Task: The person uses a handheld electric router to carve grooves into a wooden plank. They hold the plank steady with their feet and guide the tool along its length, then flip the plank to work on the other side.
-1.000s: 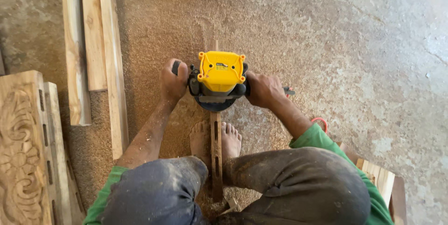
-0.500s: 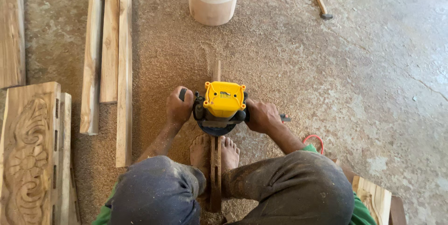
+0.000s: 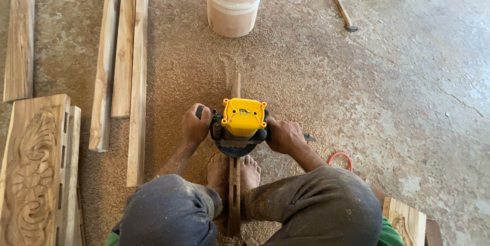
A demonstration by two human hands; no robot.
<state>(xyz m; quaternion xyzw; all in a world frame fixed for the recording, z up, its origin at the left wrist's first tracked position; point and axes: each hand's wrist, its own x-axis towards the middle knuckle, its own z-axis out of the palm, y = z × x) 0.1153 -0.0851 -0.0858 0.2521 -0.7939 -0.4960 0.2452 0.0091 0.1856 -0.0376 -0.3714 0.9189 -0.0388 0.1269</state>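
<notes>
1. I see one label: a small dark rectangular sticker on the yellow square cap of the router (image 3: 239, 126), near the cap's far edge. I leave its print unread.
2. No packages or signs show. The nearest container-like shape is a pale round wooden column (image 3: 234, 1) standing upright on the floor beyond the tool, with a lighter band around it.
3. My left hand (image 3: 195, 126) is closed around the router's left side handle, fingers wrapped over the dark knob.
4. My right hand (image 3: 285, 134) is closed on the right side handle; a dark stub sticks out past the knuckles.
5. The router sits between the two hands, touching both, its round dark base resting on a narrow wooden strip (image 3: 235, 185).
6. The strip runs straight away from me, from between my knees, under the tool, and out beyond it towards the column. It has slots cut in the near part.
7. My bare feet (image 3: 250, 170) sit on either side of the strip, just under the router's base.
8. Sawdust covers the concrete floor (image 3: 408, 98) around the work.
9. Left of me lie several long planks (image 3: 130, 67) and a carved panel (image 3: 30, 174).
10. A hammer (image 3: 343, 11) lies well apart, far right; a red cord (image 3: 341, 158) curls beside my right forearm.
</notes>
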